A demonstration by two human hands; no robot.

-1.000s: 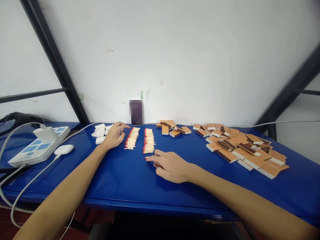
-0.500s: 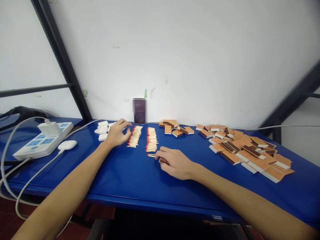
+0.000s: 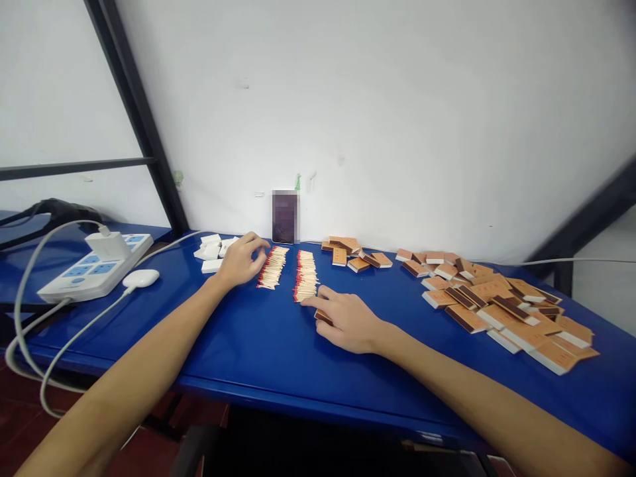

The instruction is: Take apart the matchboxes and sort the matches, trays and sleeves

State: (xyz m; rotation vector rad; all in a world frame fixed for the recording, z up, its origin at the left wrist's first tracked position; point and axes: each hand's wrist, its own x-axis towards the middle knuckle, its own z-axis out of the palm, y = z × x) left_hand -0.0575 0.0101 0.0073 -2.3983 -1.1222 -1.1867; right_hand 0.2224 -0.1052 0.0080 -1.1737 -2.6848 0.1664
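By right matches (image 3: 306,273) — right hand (image 3: 352,322): gripping box (image 3: 322,317)
Left hand (image 3: 242,261): curving loosely, grasping nothing, beside left matches (image 3: 274,268)
Forefinger (image 3: 314,302): probably needing light pushing — heads staying even

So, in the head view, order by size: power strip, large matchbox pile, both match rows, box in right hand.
Large matchbox pile
Power strip
Left match row, right match row: too alike to rank
Box in right hand, partly hidden

On the long blue worktop (image 3: 238,351), a white plastic power strip (image 3: 102,266) lies at frame left, a heap of orange cardboard matchboxes (image 3: 529,331) at right, and between them two columns of red-tipped wooden matches (image 3: 307,273), with a dark rectangular slab (image 3: 285,218) behind.
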